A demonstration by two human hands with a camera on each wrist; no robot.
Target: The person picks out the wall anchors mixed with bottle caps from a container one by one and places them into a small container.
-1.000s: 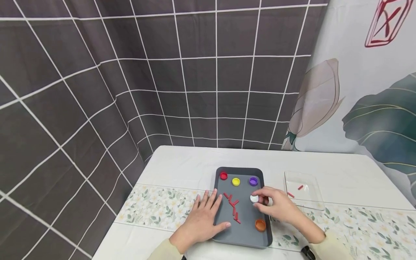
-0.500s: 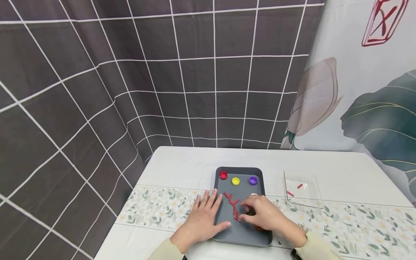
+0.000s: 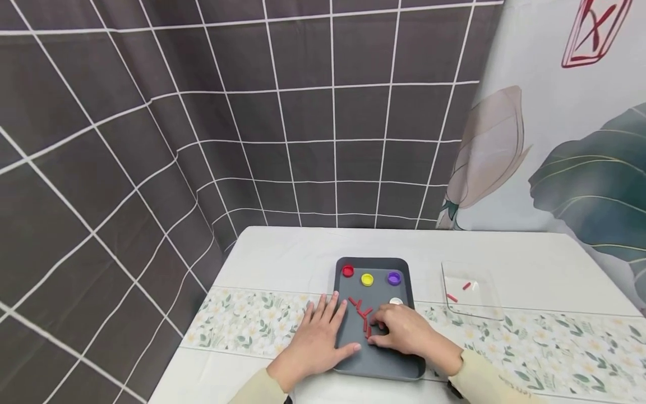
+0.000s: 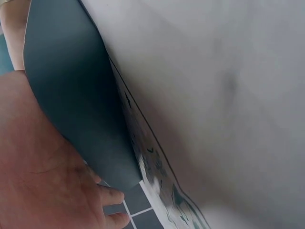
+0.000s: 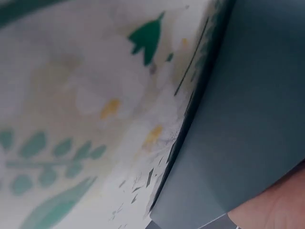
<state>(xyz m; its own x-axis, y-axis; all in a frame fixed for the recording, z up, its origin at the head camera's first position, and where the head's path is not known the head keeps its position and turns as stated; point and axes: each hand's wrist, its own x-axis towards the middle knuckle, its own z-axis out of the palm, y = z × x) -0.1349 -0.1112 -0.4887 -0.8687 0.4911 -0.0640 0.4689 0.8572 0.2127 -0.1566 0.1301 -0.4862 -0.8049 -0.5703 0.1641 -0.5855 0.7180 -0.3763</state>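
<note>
A dark grey tray [image 3: 378, 368] lies on the table under both hands. My left hand [image 3: 315, 342] rests on its left rim, fingers spread and straight; in the left wrist view the same hand [image 4: 52, 167] lies against the tray's outer side [image 4: 81, 105]. Over the right half, my right hand [image 3: 404, 331] has curled fingers and pinches a small red stick [image 3: 369, 332] at the lower end of a branching row of red sticks [image 3: 365, 324]. A white bottle cap [image 3: 396, 301] shows just behind that hand. The orange cap is hidden beneath it.
Red [image 3: 347, 271], yellow [image 3: 367, 279] and purple caps [image 3: 394, 278] sit along the tray's far end. To the right stands a clear shallow box [image 3: 479, 306] with two red sticks [image 3: 466, 285] in it. A grid-patterned curtain [image 3: 308, 112] hangs behind the table.
My right hand set the white cap down at the tray's right side, then moved left and toward me to the lowest red sticks. The lowest slanted stick is no longer visible. My left hand stayed put.
</note>
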